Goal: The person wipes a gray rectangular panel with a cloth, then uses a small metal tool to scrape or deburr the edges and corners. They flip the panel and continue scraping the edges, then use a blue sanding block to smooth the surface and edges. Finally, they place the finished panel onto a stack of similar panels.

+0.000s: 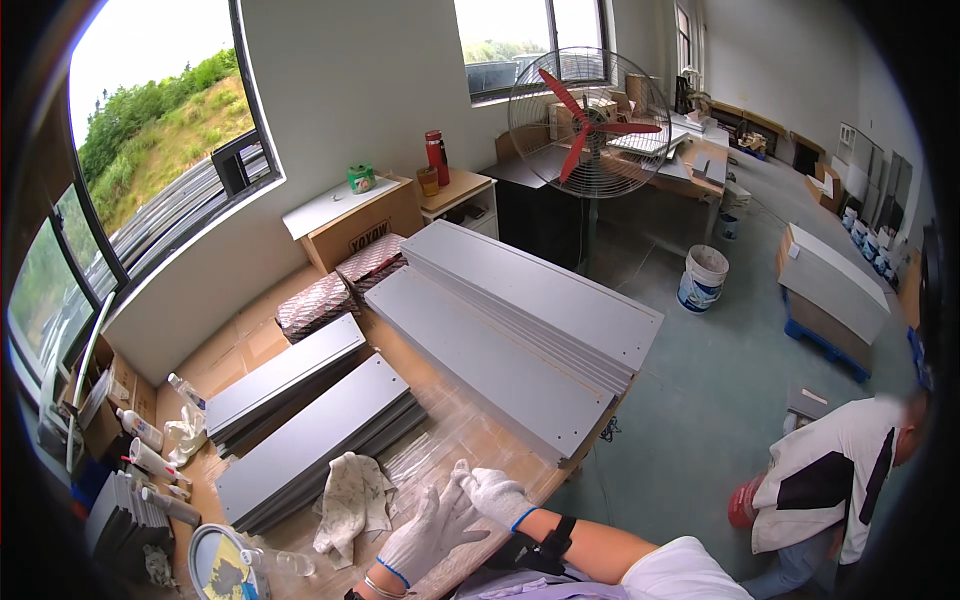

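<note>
White knit gloves cover both my hands, held together above the near edge of the work table (413,462). My left hand (430,538) is open, palm up, with its fingers apart. My right hand (498,498) is closed at the left glove's fingertips and pinches the fabric there. Nearest to the left hand lies a crumpled, stained cloth (352,505). Beyond it are two stacks of narrow grey panels, the near stack (312,440) and the far stack (285,378). Longer grey panels (490,365) are piled across the table's right side, with small holes near their ends.
An open tub (222,565) and several bottles (145,430) stand at the left. Wrapped bundles (315,303) lie at the back. Past the table are a caged fan (590,125), a white bucket (703,275) and a panel stack on a pallet (830,335). A person (825,480) bends down at right.
</note>
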{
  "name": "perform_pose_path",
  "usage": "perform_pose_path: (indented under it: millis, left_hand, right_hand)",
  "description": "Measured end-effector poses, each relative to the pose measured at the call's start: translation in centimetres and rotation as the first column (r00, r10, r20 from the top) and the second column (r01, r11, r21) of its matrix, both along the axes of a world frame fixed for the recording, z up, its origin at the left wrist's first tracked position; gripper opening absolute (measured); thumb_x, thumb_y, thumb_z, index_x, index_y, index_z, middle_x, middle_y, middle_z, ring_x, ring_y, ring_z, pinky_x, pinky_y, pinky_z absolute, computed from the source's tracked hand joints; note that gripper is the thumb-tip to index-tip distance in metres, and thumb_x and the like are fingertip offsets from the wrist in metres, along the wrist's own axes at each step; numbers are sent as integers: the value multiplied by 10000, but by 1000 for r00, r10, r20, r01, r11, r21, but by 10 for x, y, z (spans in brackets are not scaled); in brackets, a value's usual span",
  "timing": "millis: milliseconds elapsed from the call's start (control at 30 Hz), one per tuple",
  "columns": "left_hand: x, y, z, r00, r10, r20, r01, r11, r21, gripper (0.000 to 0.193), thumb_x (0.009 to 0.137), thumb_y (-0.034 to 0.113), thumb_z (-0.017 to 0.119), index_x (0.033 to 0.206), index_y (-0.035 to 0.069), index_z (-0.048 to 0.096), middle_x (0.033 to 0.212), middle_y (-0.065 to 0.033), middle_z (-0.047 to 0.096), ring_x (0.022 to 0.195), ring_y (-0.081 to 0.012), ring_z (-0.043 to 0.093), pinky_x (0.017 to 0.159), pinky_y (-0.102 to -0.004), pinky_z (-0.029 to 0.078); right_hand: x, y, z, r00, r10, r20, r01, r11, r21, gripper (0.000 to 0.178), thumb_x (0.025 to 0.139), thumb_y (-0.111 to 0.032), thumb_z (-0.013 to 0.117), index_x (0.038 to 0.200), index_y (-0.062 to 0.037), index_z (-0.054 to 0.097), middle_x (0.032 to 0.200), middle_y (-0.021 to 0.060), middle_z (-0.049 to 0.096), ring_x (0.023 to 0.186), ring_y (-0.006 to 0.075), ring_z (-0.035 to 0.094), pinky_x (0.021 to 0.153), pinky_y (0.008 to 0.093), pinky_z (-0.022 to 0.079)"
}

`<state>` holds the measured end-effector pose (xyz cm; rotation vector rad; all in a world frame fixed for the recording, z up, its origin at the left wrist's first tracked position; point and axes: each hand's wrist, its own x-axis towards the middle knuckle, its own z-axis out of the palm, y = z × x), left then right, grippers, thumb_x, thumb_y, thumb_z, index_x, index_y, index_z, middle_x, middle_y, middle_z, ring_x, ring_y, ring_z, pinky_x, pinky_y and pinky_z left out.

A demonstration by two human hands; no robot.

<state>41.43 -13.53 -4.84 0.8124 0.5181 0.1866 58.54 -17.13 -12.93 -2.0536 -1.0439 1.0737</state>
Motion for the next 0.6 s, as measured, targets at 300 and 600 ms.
perform_pose_path:
  millis: [300,600]
  left_hand:
    - [-74,73,-37,826,534,-179,-383,766,516,296,1064,266,437,1271,74,524,1173,-118,619,1021,-193,631,837,-362,550]
    - [25,64,-26,897,372,-239,81,394,916,277,1055,201,426,1095,-18,592,865,-194,638,835,-329,651,721,-411,506]
  right_hand:
    - [28,37,12,942,-79,327,127,984,-126,643,959,-582,479,1289,-38,578,1363,193,557,1216,410,565,943,498,501]
    - [-45,33,-9,999,48,24,-53,886,460,446,1019,-361,515,1390,-114,504,1406,123,515,1292,309,497,1054,395,436]
